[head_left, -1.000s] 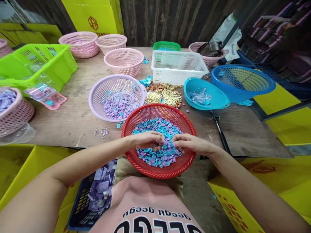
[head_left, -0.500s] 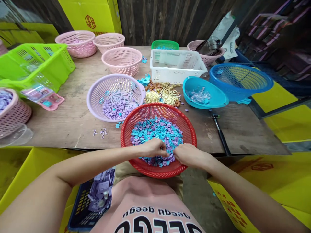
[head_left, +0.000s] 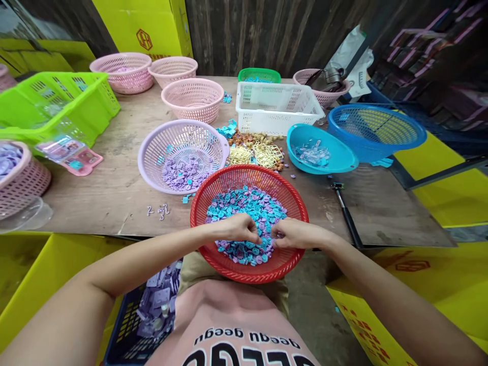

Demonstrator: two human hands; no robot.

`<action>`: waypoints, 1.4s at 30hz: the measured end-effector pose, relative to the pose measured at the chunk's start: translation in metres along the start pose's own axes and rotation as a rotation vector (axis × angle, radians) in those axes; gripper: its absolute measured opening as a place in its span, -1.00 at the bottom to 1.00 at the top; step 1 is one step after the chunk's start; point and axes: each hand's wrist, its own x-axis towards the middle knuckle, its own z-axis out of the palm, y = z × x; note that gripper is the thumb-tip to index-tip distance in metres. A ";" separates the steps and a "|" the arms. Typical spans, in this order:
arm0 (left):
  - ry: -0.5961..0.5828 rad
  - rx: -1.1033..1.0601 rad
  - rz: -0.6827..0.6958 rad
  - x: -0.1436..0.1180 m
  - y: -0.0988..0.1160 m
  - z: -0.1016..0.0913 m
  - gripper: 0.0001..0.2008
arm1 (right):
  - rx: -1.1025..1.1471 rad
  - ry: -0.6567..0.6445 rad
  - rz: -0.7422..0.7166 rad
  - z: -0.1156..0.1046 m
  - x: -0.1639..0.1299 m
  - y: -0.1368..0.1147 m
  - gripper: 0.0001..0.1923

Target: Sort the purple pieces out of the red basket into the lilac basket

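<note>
Red round plastic mesh basket [head_left: 255, 277], same spot in front of me. My right hand [head_left: 296, 234] looks looser than half a second ago, fingers curled; my left hand [head_left: 240, 227] opposite, fingers bunched. Can't tell what either holds. Small swirl-moulded blue and purple plastic pieces [head_left: 246, 201] heaped inside.

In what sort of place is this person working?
Most likely a small-parts workshop: a red basket holds many small purple and blue pieces, a hammer-like tool lies on the wooden table, and a yellow carton stands behind.
</note>
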 end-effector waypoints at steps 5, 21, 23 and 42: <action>0.166 -0.619 -0.018 -0.031 0.005 -0.039 -0.80 | 0.209 0.123 -0.086 -0.035 0.040 -0.004 -0.77; 0.930 0.503 0.259 -0.046 -0.009 -0.083 -0.78 | -0.052 0.290 -0.145 -0.072 0.064 -0.054 -0.79; 0.541 0.629 0.386 -0.031 0.004 -0.049 -0.81 | -0.208 0.104 -0.052 -0.049 0.036 -0.036 -0.78; -0.043 0.292 0.235 0.006 0.001 -0.018 -0.78 | 0.294 0.176 -0.076 -0.001 -0.007 0.015 -0.88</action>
